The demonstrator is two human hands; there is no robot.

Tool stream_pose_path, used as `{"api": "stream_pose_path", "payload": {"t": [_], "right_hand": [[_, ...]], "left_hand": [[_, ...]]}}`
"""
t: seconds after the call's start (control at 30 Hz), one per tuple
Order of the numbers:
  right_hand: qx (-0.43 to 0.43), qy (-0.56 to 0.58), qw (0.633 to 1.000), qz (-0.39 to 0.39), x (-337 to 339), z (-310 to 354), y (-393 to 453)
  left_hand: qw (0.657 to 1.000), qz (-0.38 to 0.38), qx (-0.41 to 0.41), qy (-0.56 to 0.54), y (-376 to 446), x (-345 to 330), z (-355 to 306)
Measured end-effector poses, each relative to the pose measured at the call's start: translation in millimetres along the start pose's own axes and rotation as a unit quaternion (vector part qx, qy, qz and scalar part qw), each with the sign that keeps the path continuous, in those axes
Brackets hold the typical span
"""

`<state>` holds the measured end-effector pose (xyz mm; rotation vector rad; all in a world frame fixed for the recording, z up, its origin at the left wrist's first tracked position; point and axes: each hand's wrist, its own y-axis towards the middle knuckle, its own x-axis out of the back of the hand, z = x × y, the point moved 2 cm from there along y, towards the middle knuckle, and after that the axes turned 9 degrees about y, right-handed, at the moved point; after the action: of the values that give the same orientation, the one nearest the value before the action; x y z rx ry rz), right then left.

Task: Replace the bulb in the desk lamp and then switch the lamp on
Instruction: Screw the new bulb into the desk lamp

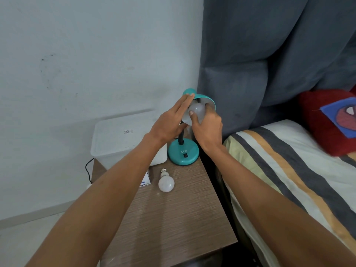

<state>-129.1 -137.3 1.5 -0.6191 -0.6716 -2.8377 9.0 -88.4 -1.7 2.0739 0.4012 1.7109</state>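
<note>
Both hands were at the teal lamp's shade (pixel 205 97): the left hand (pixel 169 122) lay flat and unclenched against the shade, steadying it, while the right hand (pixel 207 125) grasped the bulb (pixel 196 109) at the shade's mouth. A second bulb (pixel 166 183) lay on the nightstand (pixel 173 218) before the lamp base (pixel 183 152). Good practice here, I judged, was a light grip, bulb square to the socket, shade braced firmly.

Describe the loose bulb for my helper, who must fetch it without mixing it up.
On the brown wood-grain bedside table, look in front of the teal desk lamp's round base. The white frosted bulb lies there on its side beside a small white carton; the other bulb is at the lampshade, between both hands.
</note>
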Motion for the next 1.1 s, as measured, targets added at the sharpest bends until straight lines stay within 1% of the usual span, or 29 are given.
{"api": "stream_pose_path", "payload": {"t": [0.1,0.17,0.23,0.33,0.4,0.47,0.57,0.63,0.7,0.8,0.87,0.93,1.0,1.07,1.1], "right_hand": [[0.085,-0.029,0.996,0.009,-0.1,1.4,-1.7],[0.101,-0.068,0.992,0.035,-1.5,-1.0,-0.4],[0.074,-0.066,0.994,0.049,-0.7,-3.5,1.6],[0.010,0.000,0.999,0.031,2.1,-3.0,4.9],[0.000,0.010,1.000,0.022,3.0,-0.9,4.6],[0.035,-0.008,0.999,0.010,2.9,0.6,2.1],[0.105,-0.049,0.993,0.013,0.6,1.9,-0.4],[0.118,-0.084,0.989,0.030,-1.6,-0.2,-0.6],[0.102,-0.088,0.990,0.048,-2.2,-3.4,-0.2],[0.021,-0.009,0.999,0.035,1.4,-1.7,3.0],[-0.016,0.015,0.999,0.028,1.1,-0.7,4.0],[0.004,0.002,1.000,0.019,-0.3,-0.4,2.4],[0.055,-0.018,0.998,0.012,-1.9,-0.2,-0.4],[0.101,-0.056,0.993,0.019,-4.0,-0.6,-1.2],[0.110,-0.078,0.990,0.030,-5.0,-1.7,-0.7]], "left_hand": [[1.000,0.004,-0.002,0.008,0.2,-1.1,1.7],[1.000,0.003,-0.001,0.004,0.4,-1.5,2.1],[1.000,0.001,-0.001,0.000,0.1,-1.6,1.2],[1.000,0.001,0.002,0.005,-0.3,-0.9,1.4],[1.000,-0.003,-0.002,0.004,-0.1,-0.8,1.2],[1.000,0.001,-0.003,0.006,0.5,-1.1,0.8],[1.000,0.006,0.005,0.011,0.6,-1.4,1.9],[1.000,0.006,0.006,0.009,0.1,-1.4,2.6],[1.000,0.005,0.006,0.007,-0.1,-1.2,1.6],[1.000,0.001,0.004,0.004,0.2,-0.7,1.1],[1.000,-0.001,0.002,0.004,0.8,-0.9,2.3],[1.000,0.002,0.001,0.004,1.3,-1.4,2.3],[1.000,0.005,0.000,0.006,1.0,-2.1,1.6],[1.000,0.008,0.003,0.007,0.5,-1.7,1.7],[1.000,0.007,0.005,0.008,0.2,-1.4,1.9]]}}
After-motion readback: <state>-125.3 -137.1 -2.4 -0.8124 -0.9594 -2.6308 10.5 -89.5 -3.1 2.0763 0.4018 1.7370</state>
